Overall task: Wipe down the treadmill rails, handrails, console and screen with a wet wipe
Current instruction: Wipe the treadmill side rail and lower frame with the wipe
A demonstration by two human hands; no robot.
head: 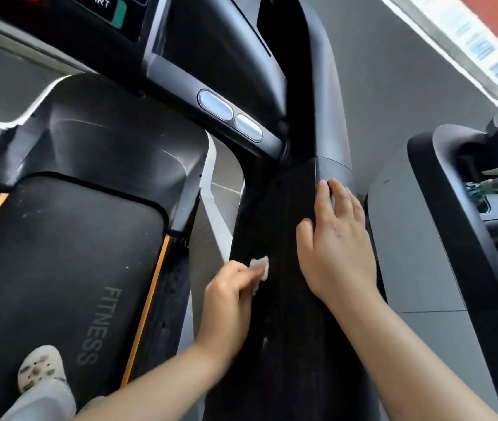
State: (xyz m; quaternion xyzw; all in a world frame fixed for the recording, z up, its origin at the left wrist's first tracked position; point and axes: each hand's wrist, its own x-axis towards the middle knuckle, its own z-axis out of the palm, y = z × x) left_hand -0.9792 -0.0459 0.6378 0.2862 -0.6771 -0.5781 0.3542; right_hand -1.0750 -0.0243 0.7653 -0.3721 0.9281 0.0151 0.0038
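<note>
A wide black handrail of the treadmill runs from the bottom centre up toward the console. My left hand pinches a small crumpled white wet wipe and presses it against the handrail's left side. My right hand lies flat on the handrail's top and right edge, fingers straight and reaching toward the grey upper section. Two oval silver sensor pads sit on the crossbar below the console. A corner of the dark screen panel with a START label shows at the top left.
The black running belt marked FITNESS, with orange edge stripes, lies at the left. My foot in a pale clog stands on it. A neighbouring treadmill's grey rail and black handrail stand at the right.
</note>
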